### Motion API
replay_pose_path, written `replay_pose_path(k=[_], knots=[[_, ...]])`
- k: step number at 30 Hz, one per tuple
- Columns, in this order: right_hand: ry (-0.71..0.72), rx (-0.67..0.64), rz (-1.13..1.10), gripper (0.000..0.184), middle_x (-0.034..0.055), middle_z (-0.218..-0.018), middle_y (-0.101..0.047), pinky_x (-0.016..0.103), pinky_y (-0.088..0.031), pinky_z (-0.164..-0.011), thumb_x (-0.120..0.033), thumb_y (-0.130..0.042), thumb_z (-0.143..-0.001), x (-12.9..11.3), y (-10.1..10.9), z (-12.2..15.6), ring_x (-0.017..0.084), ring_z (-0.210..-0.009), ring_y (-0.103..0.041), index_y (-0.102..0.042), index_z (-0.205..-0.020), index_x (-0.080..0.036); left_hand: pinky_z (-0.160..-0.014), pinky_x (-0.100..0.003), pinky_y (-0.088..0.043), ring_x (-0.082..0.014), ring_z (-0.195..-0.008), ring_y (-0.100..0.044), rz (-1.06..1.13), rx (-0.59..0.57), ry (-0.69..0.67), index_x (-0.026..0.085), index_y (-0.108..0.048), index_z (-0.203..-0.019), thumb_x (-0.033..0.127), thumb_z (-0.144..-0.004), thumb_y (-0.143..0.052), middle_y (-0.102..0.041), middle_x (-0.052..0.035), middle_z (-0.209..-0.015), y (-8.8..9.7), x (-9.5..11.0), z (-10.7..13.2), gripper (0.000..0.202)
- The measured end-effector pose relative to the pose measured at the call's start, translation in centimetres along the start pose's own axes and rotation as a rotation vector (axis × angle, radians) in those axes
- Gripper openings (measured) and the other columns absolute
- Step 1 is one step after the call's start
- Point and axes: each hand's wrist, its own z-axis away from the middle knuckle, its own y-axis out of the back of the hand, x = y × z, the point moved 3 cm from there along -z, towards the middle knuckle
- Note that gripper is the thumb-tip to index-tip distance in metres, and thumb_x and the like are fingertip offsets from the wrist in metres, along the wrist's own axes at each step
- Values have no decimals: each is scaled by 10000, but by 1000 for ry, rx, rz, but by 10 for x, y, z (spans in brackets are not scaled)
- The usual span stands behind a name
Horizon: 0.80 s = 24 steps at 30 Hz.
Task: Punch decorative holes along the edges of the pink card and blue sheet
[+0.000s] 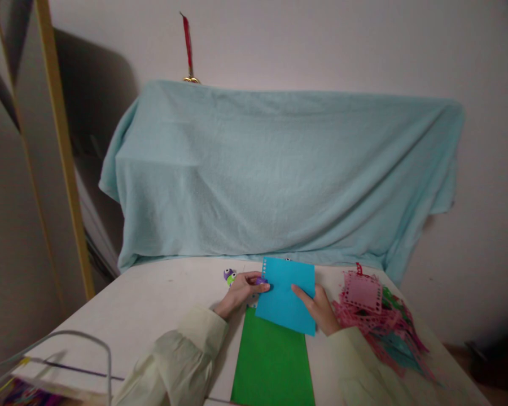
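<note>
A blue sheet (285, 296) with a row of small holes along its upper left edge is held up, tilted, over the white table. My right hand (319, 307) pinches its right side, thumb on the front and the other fingers mostly hidden behind. At the sheet's left edge, my left hand (245, 290) is closed on a small purple thing (261, 281), whose kind I cannot make out. Beneath and nearer to me lies a green sheet (271, 361), its far end covered by the blue one. Purple and green pieces with googly eyes (229, 276) sit just beyond my left hand.
Right of my hands is a heap of pink, red, green and blue cut pieces (376, 321), topped by a pink hole-edged square (363, 291). A light blue cloth (279, 169) hangs behind the table (152, 299). A grey curved bar (80, 334) stands at the near left.
</note>
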Motion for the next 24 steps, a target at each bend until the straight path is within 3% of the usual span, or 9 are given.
replay_pose_path(k=[24], knots=[[33,-15,5,336,58,-853,-720,328,-494,-723,-480,-625,-705,5,0,-3,247,-780,-649,-674,-873,-193,-554,-224,-398,-125,-587,-567,14,-7,-6,121,-701,-861,318,-480,-841,-662,-55,-709,1,-3,-1,451]])
